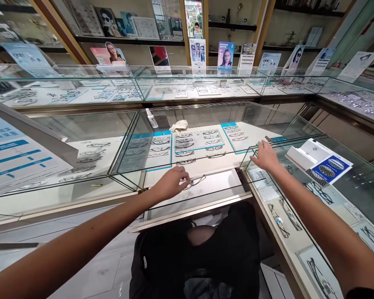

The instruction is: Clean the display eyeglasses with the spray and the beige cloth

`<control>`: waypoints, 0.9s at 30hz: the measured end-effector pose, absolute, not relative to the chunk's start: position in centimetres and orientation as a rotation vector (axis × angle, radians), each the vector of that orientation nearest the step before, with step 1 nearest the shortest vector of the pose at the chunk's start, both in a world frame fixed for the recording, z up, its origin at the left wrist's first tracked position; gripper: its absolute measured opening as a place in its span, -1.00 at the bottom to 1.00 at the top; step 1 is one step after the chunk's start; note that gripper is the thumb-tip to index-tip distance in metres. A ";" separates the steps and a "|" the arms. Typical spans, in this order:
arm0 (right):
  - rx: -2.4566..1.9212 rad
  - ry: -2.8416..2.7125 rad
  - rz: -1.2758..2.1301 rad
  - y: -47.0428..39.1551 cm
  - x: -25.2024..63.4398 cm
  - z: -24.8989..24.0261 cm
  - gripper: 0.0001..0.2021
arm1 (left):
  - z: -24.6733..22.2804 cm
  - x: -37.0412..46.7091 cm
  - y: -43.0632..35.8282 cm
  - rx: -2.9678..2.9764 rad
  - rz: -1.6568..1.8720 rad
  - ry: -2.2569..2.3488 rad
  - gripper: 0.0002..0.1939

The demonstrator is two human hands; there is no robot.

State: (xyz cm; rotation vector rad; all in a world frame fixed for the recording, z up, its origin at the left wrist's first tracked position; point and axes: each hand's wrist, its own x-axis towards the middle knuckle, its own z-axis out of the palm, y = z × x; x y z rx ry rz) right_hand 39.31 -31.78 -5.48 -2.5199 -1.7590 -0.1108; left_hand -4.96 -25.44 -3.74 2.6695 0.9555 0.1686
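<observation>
In the head view, the left hand (pixel 174 182) hangs low over a white tray (pixel 226 182), its fingers curled at one end of a pair of thin-rimmed eyeglasses (pixel 193 182); whether they are clamped on the frame or merely touch it, I cannot tell. The eyeglasses lie just to the right of that hand's fingertips, one slim temple slanting away from the hand. The right hand (pixel 264 155), well apart from the left and farther from the body, is at the corner of a glass display case (pixel 120 171), its thumb apart from its bent fingers; whether it grips the glass edge cannot be made out. Beyond the left hand, a blue-edged display sheet (pixel 199 143) carries rows of dark frames. Farther beyond the left hand and somewhat to its left stands a white spray bottle (pixel 151 118), with a crumpled pale cloth (pixel 178 126) near it on the right. To the right of the right hand, a white box (pixel 311 153) with a blue printed card (pixel 330 169) sits on a glass tabletop (pixel 366 189). Nearer the body than the right hand, folded eyeglasses (pixel 279 221) lie under that glass. Far past both hands runs a longer glass showcase (pixel 202 75), topped with upright advertising cards (pixel 226 56). Dark trousers (pixel 237 236) show below the left hand, toward its right.
</observation>
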 end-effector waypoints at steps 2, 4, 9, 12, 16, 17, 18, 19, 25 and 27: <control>-2.596 -1.762 -0.029 -33.3 40.9 -6.7 -0.04 | -1.7 -3.1 -25.9 2.636 0.198 0.948 -0.78; -2.606 -1.741 0.036 -34.2 41.7 -7.8 -0.07 | 0.4 -0.8 -25.5 2.654 0.227 0.953 -0.79; -2.557 -1.632 0.076 -34.2 41.5 -8.6 -0.11 | 3.8 5.9 -21.4 2.877 0.265 0.983 -0.78; -2.555 -1.627 0.081 -34.2 41.1 -8.2 -0.12 | 3.7 10.0 -18.5 2.913 0.248 1.050 -0.83; -2.566 -1.620 0.079 -34.3 40.7 -7.8 -0.13 | 2.1 14.6 -16.1 2.941 0.181 1.113 -0.85; -2.569 -1.618 0.075 -34.3 40.7 -7.8 -0.13 | 1.7 15.5 -15.8 2.951 0.166 1.120 -0.83; -2.571 -1.619 0.072 -34.3 40.6 -7.8 -0.13 | 1.3 16.3 -15.6 2.960 0.149 1.124 -0.82; -2.571 -1.620 0.071 -34.3 40.6 -7.8 -0.13 | 1.0 16.9 -15.4 2.970 0.132 1.125 -0.81; -2.541 -1.623 0.042 -34.2 40.4 -8.0 -0.14 | -0.2 18.2 -14.9 3.010 0.074 1.122 -0.77; -2.539 -1.620 0.033 -34.2 40.4 -8.1 -0.14 | -0.3 18.2 -14.7 3.017 0.070 1.113 -0.77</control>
